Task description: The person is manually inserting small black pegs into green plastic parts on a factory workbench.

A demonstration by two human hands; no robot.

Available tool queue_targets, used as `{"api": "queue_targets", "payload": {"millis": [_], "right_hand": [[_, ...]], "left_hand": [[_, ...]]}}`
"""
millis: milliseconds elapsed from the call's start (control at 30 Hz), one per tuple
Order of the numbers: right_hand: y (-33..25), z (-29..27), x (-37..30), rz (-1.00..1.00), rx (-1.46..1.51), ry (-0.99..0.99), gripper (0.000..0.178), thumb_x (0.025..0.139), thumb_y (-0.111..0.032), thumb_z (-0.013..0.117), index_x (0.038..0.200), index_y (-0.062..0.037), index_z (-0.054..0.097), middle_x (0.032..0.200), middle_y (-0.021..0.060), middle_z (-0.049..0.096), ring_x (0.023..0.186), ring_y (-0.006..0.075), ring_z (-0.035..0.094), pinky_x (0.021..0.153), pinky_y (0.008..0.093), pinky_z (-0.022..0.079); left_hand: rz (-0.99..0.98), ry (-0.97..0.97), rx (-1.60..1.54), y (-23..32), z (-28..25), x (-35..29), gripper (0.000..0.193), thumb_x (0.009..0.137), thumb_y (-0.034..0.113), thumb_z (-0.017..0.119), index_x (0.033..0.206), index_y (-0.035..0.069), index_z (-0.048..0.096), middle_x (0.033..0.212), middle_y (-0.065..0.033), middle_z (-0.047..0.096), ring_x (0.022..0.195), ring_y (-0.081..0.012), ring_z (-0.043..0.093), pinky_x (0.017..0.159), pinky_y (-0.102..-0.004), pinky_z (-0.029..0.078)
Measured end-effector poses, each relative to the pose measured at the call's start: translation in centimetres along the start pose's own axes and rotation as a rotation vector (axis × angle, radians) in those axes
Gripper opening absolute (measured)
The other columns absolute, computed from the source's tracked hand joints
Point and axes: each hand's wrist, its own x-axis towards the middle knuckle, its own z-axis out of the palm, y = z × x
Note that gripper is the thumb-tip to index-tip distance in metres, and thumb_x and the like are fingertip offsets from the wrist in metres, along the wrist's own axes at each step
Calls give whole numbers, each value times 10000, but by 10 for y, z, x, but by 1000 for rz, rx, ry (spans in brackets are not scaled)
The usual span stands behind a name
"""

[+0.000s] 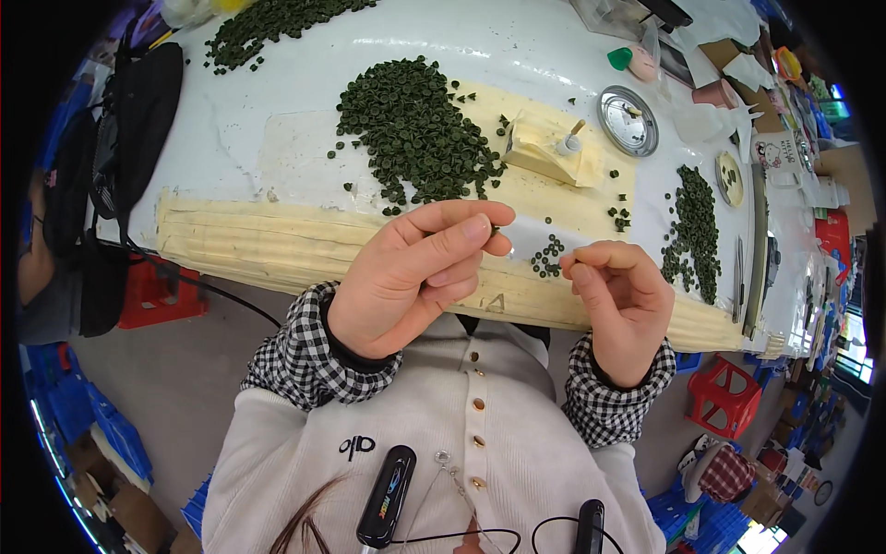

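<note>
My left hand (406,277) is raised over the near edge of the table. Its thumb and forefinger pinch a small dark green piece, mostly hidden by the fingertips. To the right, my right hand (623,309) has thumb and forefinger pressed together; whatever is between them is too small to make out. Between the hands lie several small dark green ring-like pieces (547,258). Beyond my left hand spreads a big pile of dark green round cap-like pieces (415,129). A tape-covered block (551,157) with a short upright peg stands right of that pile.
A smaller heap of green pieces (694,231) lies at the right, near metal tweezers (739,272). Behind it are a round metal lid (628,120) and a small dish (729,178). Another pile (268,32) is far left. A black bag (148,129) hangs over the left edge.
</note>
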Motion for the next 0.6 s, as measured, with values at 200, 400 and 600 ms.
{"api": "queue_targets", "payload": {"millis": [200,400,600], "right_hand": [[3,5,5,33,112,-102,168,792,101,591,957,68,600,931,127,642,892,166,628,808,261,487],[2,9,6,61,164,-101,172,788,99,597,956,69,602,926,125,644,896,167,627,810,261,486],[4,8,13,-186,-48,-119,164,757,119,602,898,43,635,900,117,652,809,164,630,731,246,483]], "left_hand": [[2,38,19,-3,2,0,254,906,87,530,1148,11,540,932,-73,619,545,-16,331,498,-159,305],[-5,41,66,-4,3,1,186,884,78,570,1062,22,577,916,-80,633,521,-16,343,471,-158,297],[31,0,124,-6,2,2,158,879,75,577,1033,42,577,929,-91,639,566,-37,383,507,-181,336]]}}
